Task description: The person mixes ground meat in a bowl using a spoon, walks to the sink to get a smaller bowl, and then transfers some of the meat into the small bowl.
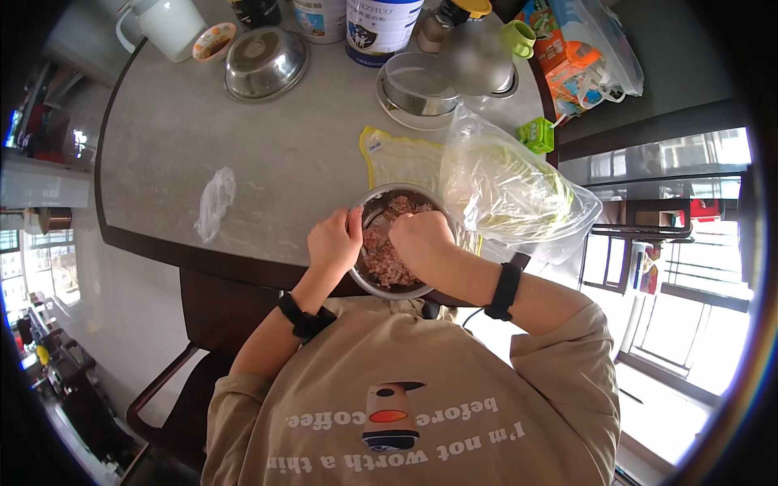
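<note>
A round stainless steel bowl (391, 293) stands at the table's near edge, close to my body. Raw minced meat (389, 265) lies inside it, spread over the bottom and up one side. My left hand (336, 239) grips the bowl's left rim, thumb at the edge. Curled into a fist, my right hand (422, 236) is over the right part of the bowl, at the meat. Its fingers are turned away from view, so whether they hold a utensil is hidden.
A clear plastic bag (510, 182) with a leafy cabbage lies right of the bowl, partly over a yellow-edged cloth (401, 155). A crumpled plastic bag (216, 203) is at left. Behind stand an upturned metal basin (266, 64), a steel pan (419, 91), tins (382, 27) and a green drink carton (536, 135).
</note>
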Motion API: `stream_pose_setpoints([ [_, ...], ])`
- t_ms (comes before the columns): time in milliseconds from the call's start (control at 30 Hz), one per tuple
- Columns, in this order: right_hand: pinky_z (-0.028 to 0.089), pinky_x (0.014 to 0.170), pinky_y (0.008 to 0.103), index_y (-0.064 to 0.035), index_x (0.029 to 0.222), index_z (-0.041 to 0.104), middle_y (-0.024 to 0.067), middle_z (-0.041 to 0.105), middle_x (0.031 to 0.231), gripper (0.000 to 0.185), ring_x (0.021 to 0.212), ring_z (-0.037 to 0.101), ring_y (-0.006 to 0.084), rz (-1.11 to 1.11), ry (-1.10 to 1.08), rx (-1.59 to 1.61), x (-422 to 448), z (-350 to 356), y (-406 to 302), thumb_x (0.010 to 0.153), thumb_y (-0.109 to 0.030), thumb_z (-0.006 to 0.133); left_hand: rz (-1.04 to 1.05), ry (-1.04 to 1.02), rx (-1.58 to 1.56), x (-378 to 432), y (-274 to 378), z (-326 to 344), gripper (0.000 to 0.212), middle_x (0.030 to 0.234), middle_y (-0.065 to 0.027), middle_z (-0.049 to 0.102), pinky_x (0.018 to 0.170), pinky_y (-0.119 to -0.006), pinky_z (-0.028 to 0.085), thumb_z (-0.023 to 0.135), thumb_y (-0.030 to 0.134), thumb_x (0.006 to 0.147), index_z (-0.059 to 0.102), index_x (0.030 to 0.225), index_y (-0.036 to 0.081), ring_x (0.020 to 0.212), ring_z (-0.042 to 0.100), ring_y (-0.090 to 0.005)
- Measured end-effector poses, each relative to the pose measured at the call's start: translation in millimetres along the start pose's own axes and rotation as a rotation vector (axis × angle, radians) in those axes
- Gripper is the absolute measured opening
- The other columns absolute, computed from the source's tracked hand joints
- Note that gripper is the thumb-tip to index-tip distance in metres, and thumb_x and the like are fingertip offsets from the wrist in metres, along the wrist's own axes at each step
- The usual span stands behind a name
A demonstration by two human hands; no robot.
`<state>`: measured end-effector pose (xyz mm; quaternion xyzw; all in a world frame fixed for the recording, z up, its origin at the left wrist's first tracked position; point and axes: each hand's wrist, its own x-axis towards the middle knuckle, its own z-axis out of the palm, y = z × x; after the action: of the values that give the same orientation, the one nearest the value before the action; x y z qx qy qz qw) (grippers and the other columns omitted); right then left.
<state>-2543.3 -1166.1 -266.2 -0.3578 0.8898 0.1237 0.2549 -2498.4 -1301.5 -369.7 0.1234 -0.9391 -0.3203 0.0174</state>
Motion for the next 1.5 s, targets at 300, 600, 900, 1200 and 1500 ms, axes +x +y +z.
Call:
stream_pose_setpoints([
  [300, 0.047, 0.046, 0.0278, -0.0046, 0.071, 0.058, 0.0058, 0.061, 0.065, 0.008, 0.061, 0.063, 0.0184, 0.14, 0.158, -0.103, -24.4, -11.6, 33.7, 0.064, -0.008, 0.06, 0.013, 0.008, -0.019, 1.0, -0.4, -0.6, 0.036, 0.051, -0.0158, 0.052, 0.046, -0.045, 0.041, 0.046, 0.033, 0.085, 0.049, 0.061, 0.006, 0.051, 0.053, -0.0375],
  [600, 0.048, 0.053, 0.0308, -0.0104, 0.067, 0.065, 0.0035, 0.063, 0.07, 0.005, 0.067, 0.063, 0.0199, 0.084, 0.065, -0.087, -6.2, -13.9, 40.9, 0.066, -0.01, 0.06, 0.05, 0.011, 0.03, 1.1, 1.1, 0.1, 0.036, 0.05, -0.015, 0.051, 0.044, -0.044, 0.041, 0.046, 0.032, 0.085, 0.049, 0.06, 0.006, 0.048, 0.052, -0.0363],
  [900, 0.046, 0.049, 0.0311, -0.0103, 0.06, 0.063, 0.0054, 0.061, 0.062, 0.002, 0.06, 0.061, 0.0204, -0.158, 0.049, -0.156, 12.0, -28.9, 29.5, 0.061, -0.011, 0.061, 0.042, 0.002, 0.054, 1.5, 0.8, -2.2, 0.036, 0.048, -0.0147, 0.051, 0.043, -0.043, 0.041, 0.046, 0.031, 0.085, 0.048, 0.06, 0.006, 0.047, 0.052, -0.0355],
  [1200, 0.046, 0.052, 0.0342, -0.0086, 0.062, 0.063, 0.0089, 0.06, 0.062, 0.004, 0.061, 0.06, 0.0262, -0.285, 0.175, -0.167, 36.6, -9.5, 73.2, 0.059, -0.009, 0.06, 0.09, 0.043, 0.038, 1.7, 0.1, -0.5, 0.036, 0.047, -0.0148, 0.05, 0.041, -0.043, 0.04, 0.048, 0.03, 0.085, 0.047, 0.058, 0.006, 0.046, 0.051, -0.0361],
  [1500, 0.048, 0.057, 0.0355, -0.0064, 0.066, 0.064, 0.0109, 0.061, 0.067, 0.008, 0.069, 0.061, 0.0275, -0.17, 0.021, 0.036, 35.2, -8.4, 83.8, 0.06, -0.009, 0.06, 0.006, -0.005, 0.011, 1.0, 5.5, -3.9, 0.036, 0.05, -0.0164, 0.049, 0.044, -0.043, 0.039, 0.048, 0.029, 0.085, 0.047, 0.059, 0.004, 0.049, 0.05, -0.0378],
])
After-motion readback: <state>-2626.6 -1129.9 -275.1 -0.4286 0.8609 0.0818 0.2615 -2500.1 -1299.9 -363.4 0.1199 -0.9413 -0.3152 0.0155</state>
